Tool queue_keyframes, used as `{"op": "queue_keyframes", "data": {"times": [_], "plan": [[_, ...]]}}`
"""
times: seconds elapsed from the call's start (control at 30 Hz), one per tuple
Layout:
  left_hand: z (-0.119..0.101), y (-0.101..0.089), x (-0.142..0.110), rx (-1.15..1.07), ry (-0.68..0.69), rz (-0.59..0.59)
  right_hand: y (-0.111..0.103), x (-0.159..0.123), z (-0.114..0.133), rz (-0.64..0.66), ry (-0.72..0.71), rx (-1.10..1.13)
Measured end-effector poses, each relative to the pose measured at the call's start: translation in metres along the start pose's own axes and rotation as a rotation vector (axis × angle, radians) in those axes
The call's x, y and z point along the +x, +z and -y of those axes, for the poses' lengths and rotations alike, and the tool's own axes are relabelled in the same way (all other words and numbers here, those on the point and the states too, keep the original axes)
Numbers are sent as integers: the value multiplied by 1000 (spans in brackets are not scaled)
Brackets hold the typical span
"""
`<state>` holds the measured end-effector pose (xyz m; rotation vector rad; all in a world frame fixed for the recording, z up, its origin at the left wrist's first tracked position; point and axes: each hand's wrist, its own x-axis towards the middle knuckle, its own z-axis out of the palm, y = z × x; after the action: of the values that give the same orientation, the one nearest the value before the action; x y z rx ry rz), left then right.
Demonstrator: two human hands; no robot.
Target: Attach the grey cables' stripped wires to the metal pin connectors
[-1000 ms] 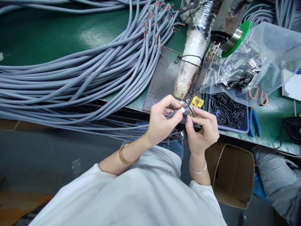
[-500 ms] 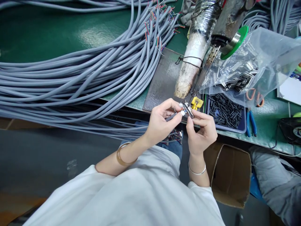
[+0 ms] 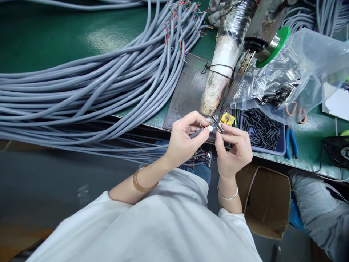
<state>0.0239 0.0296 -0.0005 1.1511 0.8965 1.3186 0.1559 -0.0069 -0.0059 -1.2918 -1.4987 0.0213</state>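
"Grey cable (image 3: 195, 133), pinched near its end by the left hand (image 3: 185, 136): why so close?"

"Probably to steady its wires (image 3: 207, 124) at the connector (image 3: 217, 124) between the hands; the right hand (image 3: 233, 147) grips that."

"And the soldering iron (image 3: 252, 45)?"

"Just beyond both hands, presumably for reach."

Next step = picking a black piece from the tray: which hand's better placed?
Right hand, likely: it's nearer the blue tray, though it's pinching the connector. The left hand is farther away, gripping a gray cable.
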Motion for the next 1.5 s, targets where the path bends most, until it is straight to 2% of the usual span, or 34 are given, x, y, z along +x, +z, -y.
{"op": "queue_keyframes", "data": {"times": [0.17, 0.47, 0.67, 0.8, 0.97, 1.1, 1.33, 1.4, 1.5], "plan": [[0, -3, -1, 25, -10, 13, 0, -2, -1, -2, -16, 18], [2, -4, -6, 70, -79, 27, -5, -7, -5, 24, -111, -104], [-6, -9, -5, 91, -135, 87, -9, -8, 0, 16, -68, -84], [-14, -16, -5, 64, -157, 141, -17, -8, 5, 64, 81, -28], [-21, -23, -6, 81, -171, 145, -29, -1, 10, 235, 445, 283], [-21, -26, -8, 87, -171, 168, -33, 2, 11, 275, 550, 395], [-21, -27, -10, 52, -160, 177, -32, -4, 13, 278, 504, 387], [-21, -28, -11, 69, -158, 188, -30, -7, 13, 221, 419, 321], [-20, -30, -14, 136, -49, 184, -27, -12, 12, 84, 154, 90]]}}
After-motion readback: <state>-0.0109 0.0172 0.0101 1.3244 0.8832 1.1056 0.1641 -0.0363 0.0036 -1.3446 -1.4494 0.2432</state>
